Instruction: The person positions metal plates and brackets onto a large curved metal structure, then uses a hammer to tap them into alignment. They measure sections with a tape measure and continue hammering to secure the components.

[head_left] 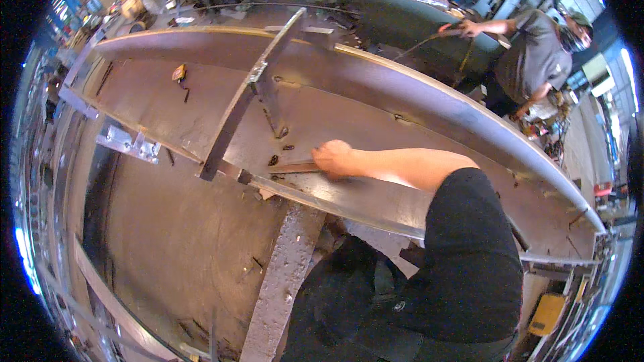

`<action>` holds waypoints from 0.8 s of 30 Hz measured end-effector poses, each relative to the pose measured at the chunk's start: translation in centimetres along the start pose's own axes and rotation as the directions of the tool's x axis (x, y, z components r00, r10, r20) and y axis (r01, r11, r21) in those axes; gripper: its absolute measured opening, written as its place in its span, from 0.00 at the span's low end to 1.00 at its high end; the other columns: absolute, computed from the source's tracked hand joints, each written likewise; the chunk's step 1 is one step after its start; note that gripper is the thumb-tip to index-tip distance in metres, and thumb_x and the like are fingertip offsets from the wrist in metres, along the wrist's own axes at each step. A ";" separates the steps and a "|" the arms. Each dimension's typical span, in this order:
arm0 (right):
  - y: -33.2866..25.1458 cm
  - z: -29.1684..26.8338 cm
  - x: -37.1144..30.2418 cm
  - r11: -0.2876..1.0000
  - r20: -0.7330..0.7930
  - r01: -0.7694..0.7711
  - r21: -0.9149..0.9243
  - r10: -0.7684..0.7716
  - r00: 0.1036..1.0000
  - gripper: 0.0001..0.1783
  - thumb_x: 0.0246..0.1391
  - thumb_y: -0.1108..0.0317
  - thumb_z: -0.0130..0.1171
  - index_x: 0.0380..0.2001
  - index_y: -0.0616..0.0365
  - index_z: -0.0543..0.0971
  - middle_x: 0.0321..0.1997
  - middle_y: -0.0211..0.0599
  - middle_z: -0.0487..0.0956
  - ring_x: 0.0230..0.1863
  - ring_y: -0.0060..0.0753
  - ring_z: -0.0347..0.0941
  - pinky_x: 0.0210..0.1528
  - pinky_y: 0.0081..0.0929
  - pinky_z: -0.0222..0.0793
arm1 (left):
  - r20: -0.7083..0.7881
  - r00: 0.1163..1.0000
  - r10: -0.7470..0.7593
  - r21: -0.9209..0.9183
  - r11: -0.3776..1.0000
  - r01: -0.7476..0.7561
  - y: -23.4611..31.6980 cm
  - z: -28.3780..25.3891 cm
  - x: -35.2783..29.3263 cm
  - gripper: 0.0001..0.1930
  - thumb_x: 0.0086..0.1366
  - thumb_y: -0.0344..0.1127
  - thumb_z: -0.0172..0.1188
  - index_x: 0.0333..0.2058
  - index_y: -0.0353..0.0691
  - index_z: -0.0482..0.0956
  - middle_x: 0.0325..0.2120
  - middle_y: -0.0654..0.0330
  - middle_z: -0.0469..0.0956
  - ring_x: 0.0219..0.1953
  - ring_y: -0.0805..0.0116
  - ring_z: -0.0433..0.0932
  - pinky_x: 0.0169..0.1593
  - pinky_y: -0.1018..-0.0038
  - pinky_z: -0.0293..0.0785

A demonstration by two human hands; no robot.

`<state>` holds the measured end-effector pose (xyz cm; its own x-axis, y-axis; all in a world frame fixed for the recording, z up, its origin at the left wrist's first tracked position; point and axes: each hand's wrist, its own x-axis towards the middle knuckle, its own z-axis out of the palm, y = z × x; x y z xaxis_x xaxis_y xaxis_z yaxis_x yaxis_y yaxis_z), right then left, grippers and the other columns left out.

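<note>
Bar (295, 168) on plate (342, 115) — crosspiece (234, 108) to its left.

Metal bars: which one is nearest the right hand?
The short bar lying inside the curved steel workpiece, its end at the right hand; the long bar crosses the workpiece farther left.

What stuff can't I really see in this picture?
All in the head view:
Right end of the flat, brown metal bar: covered by the bare right hand.
That hand's fingertips: curled out of sight, so its grip is unclear.
Left hand: not visible, perhaps behind the black-clothed body.
Small yellow-and-black object: details too tiny.
Grey-shirted co-worker's lower legs: behind the long, curved metal wall.
</note>
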<state>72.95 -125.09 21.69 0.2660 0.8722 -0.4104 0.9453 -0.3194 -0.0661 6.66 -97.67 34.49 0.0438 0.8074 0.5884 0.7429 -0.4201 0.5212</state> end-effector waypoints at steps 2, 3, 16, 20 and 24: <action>2.0 2.6 -5.5 0.996 0.084 -0.082 -0.017 0.083 0.993 0.23 0.48 0.66 0.61 0.47 0.66 0.75 0.38 0.51 0.82 0.42 0.52 0.81 0.42 0.43 0.78 | -0.011 0.999 -0.041 -0.200 0.979 0.038 6.5 0.4 2.9 0.27 0.72 0.56 0.50 0.27 0.33 0.75 0.16 0.60 0.71 0.16 0.71 0.68 0.19 0.72 0.65; 3.0 4.8 -7.6 0.987 0.110 -0.158 -0.014 0.158 0.981 0.21 0.49 0.66 0.60 0.46 0.66 0.76 0.40 0.51 0.81 0.44 0.52 0.80 0.44 0.42 0.78 | -0.055 0.997 0.046 -0.225 0.973 -0.058 7.9 0.8 3.7 0.29 0.72 0.58 0.50 0.22 0.36 0.73 0.12 0.65 0.65 0.13 0.75 0.63 0.16 0.75 0.59; 4.4 8.2 -18.4 0.854 0.165 -0.395 0.338 0.360 0.918 0.20 0.48 0.62 0.61 0.44 0.62 0.77 0.38 0.54 0.82 0.43 0.52 0.80 0.45 0.47 0.74 | -0.104 0.982 -0.156 -0.364 0.925 0.108 6.8 2.6 8.0 0.28 0.73 0.47 0.49 0.59 0.28 0.71 0.53 0.47 0.77 0.49 0.57 0.78 0.52 0.65 0.76; 6.7 3.7 -18.4 0.698 0.272 -0.404 0.592 0.299 0.915 0.17 0.47 0.60 0.60 0.34 0.63 0.82 0.35 0.51 0.83 0.35 0.46 0.82 0.42 0.41 0.76 | -0.202 0.979 0.020 -0.249 0.966 -0.071 13.3 2.8 7.1 0.28 0.72 0.50 0.50 0.53 0.26 0.75 0.35 0.56 0.76 0.31 0.69 0.72 0.31 0.72 0.69; 7.8 5.1 -15.8 0.359 0.233 -0.354 0.864 0.338 0.912 0.16 0.53 0.64 0.55 0.38 0.68 0.78 0.35 0.46 0.83 0.32 0.37 0.82 0.36 0.34 0.80 | -0.110 0.994 -0.013 -0.363 0.931 -0.028 18.0 1.5 5.6 0.20 0.74 0.48 0.49 0.34 0.34 0.72 0.17 0.70 0.56 0.19 0.79 0.56 0.23 0.77 0.51</action>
<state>75.19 -143.28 23.06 0.5181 0.6013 -0.6084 0.0826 -0.7431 -0.6641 21.23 -100.07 46.24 -0.0391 0.7624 0.6459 0.4478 -0.5645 0.6934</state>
